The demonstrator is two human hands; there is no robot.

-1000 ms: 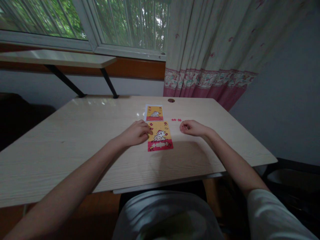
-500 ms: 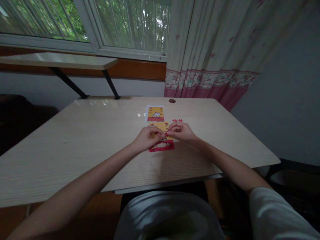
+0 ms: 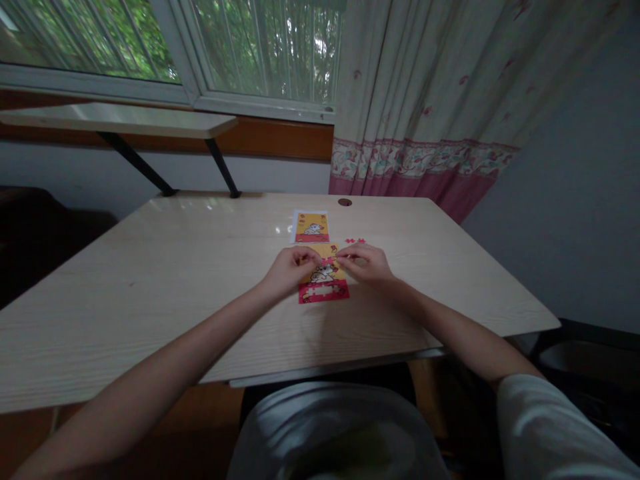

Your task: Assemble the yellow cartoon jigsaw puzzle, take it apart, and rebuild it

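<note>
A yellow and red jigsaw puzzle (image 3: 336, 289) with a white animal figure lies on the table under my hands. In its lower red band a pale gap shows the surface beneath. Over the upper part, a small pinkish-red puzzle piece (image 3: 327, 261) is held between the fingertips of both hands. My left hand (image 3: 293, 269) pinches it from the left, fingers closed. From the right, my right hand (image 3: 367, 262) pinches the other side. Fingers cover parts of the puzzle's upper edges.
Behind the puzzle lies a reference picture (image 3: 313, 228) with the same animal. Loose red puzzle pieces (image 3: 355, 241) rest beyond my right hand. A cable hole (image 3: 345, 202) sits near the table's (image 3: 165, 287) back edge, and a raised shelf (image 3: 120, 121) stands at the back left.
Both hands have shifted slightly up and apart with the red piece, uncovering the white animal and the gap in the red band. The loose pieces and reference picture have stayed put.
</note>
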